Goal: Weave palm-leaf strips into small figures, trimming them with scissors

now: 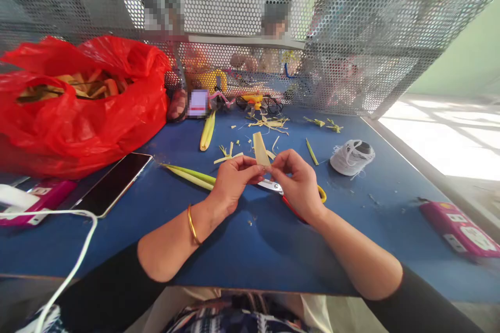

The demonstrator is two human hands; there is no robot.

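Note:
A pale yellow strip of husk (259,150) stands upright between my two hands above the blue table. My left hand (234,181) pinches its lower end between thumb and finger. From the other side, my right hand (297,183) pinches the same lower end, with the fingertips of both hands nearly touching. Scissors (273,186) with red and yellow handles lie beneath my hands, partly hidden by the right one. Left of my left hand are long green-yellow husk leaves (191,176). Small husk scraps (226,155) lie just beyond my hands.
A red plastic bag (117,119) of husks and a phone (115,184) are at the left, with a white cable (88,239) near my left arm. A thread spool (351,157) and magenta box (459,229) stand right. Behind is a perforated metal screen (234,15), people beyond.

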